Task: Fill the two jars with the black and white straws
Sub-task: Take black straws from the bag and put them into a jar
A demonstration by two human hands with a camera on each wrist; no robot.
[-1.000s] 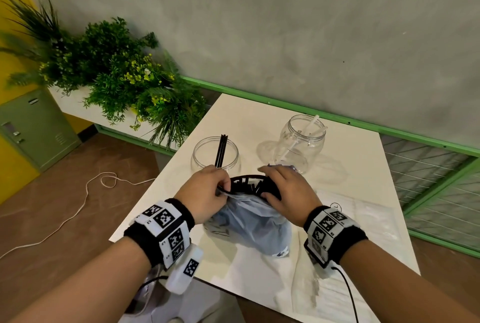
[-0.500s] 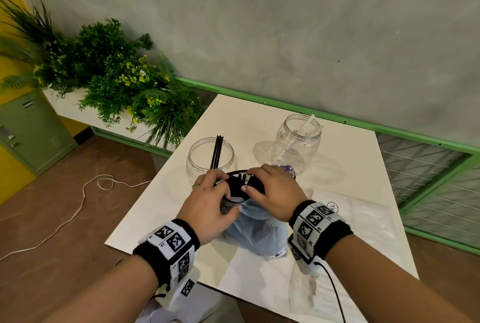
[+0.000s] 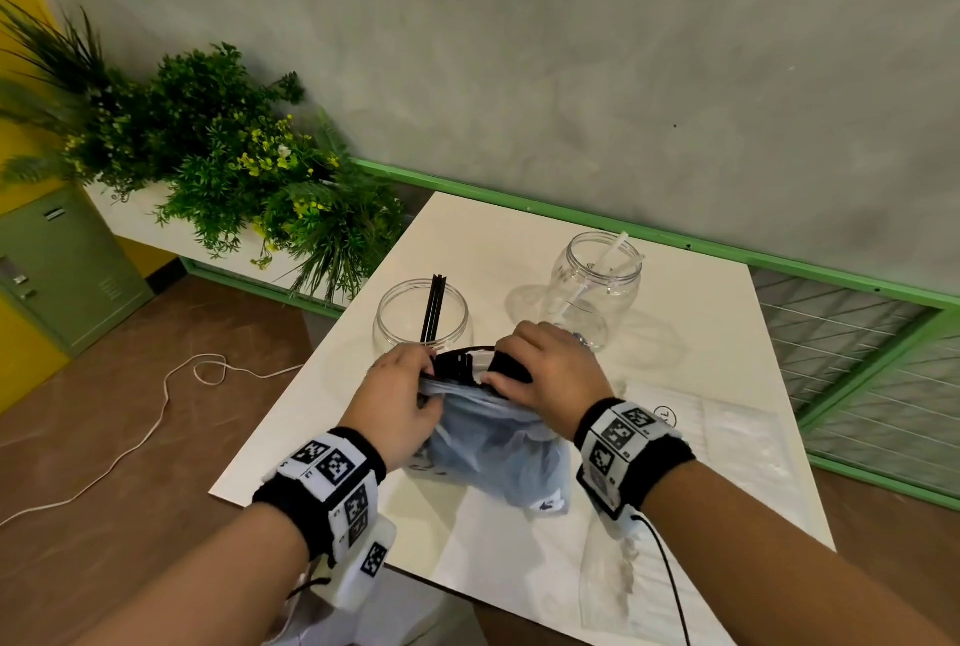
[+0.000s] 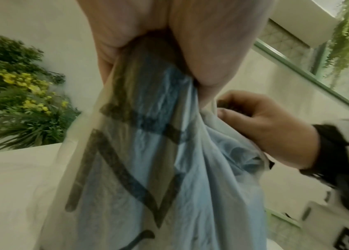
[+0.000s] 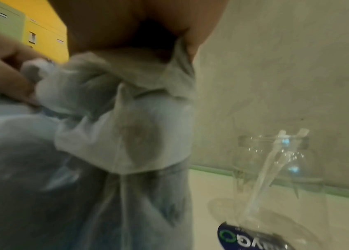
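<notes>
Two clear jars stand on the white table (image 3: 519,240). The left jar (image 3: 422,320) holds black straws (image 3: 432,305); the right jar (image 3: 597,281) (image 5: 276,177) holds white straws (image 3: 605,263) (image 5: 263,174). In front of them a pale blue plastic bag (image 3: 493,448) (image 4: 158,169) (image 5: 84,152) stands upright, with black straw ends (image 3: 460,364) showing at its mouth. My left hand (image 3: 402,398) grips the bag's left rim. My right hand (image 3: 545,377) (image 4: 265,121) grips the right rim and covers part of the opening.
Clear plastic sheets (image 3: 717,448) lie on the table's right side. Green plants (image 3: 234,167) sit in a planter left of the table. A green rail (image 3: 779,260) runs behind the table. A white cable (image 3: 156,416) lies on the brown floor.
Both hands have drawn closer together at the bag's mouth, bunching the rim around the black straws. The jars have not moved.
</notes>
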